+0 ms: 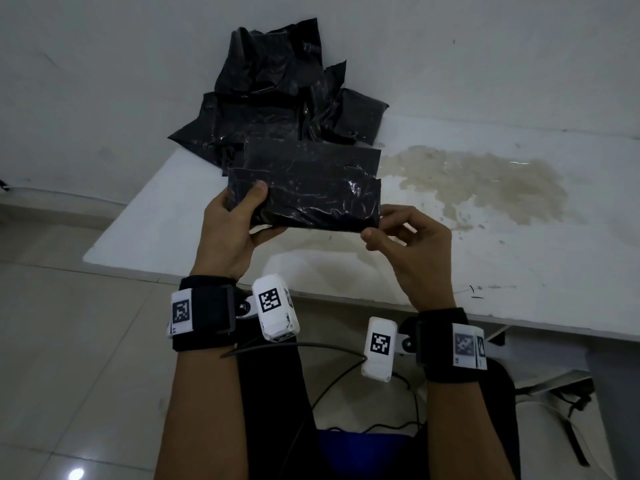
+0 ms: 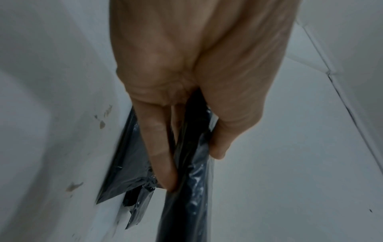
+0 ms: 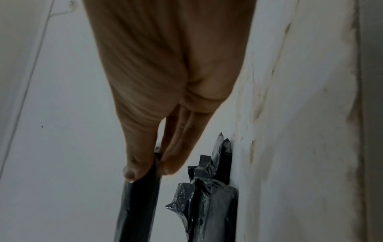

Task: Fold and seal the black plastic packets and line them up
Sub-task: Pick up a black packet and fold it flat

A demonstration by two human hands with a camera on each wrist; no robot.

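Black packet [image 1: 311, 199] is up in the air, just over the near part of the white table [image 1: 450, 271]. Two hands hold it, one at each end. It is flat and shiny, with a flap sticking up along its far edge.

The left hand [image 1: 232, 233] grips the left end. Its thumb lies on the top face, and its fingers curl under the packet. The left wrist view [image 2: 194, 180] shows this too: the thumb on one side, the fingers on the other, and the black plastic squeezed in between.

The right hand [image 1: 412, 251] pinches the near right corner. The thumb and the first finger meet on the plastic, and the other fingers are bent and hold nothing. In the right wrist view [image 3: 143, 196] the packet's thin edge sits between the thumb tip and a fingertip.

Farther back on the table is a pile of black packets [image 1: 273, 95]. They are crumpled and lie on top of each other against the white wall [image 1: 485, 46]. The pile is close behind the held packet but not touching it in the wrist views.

To the right of the pile, the table has a big brown stain [image 1: 478, 181]. Each wrist wears a black band with a small white camera box.
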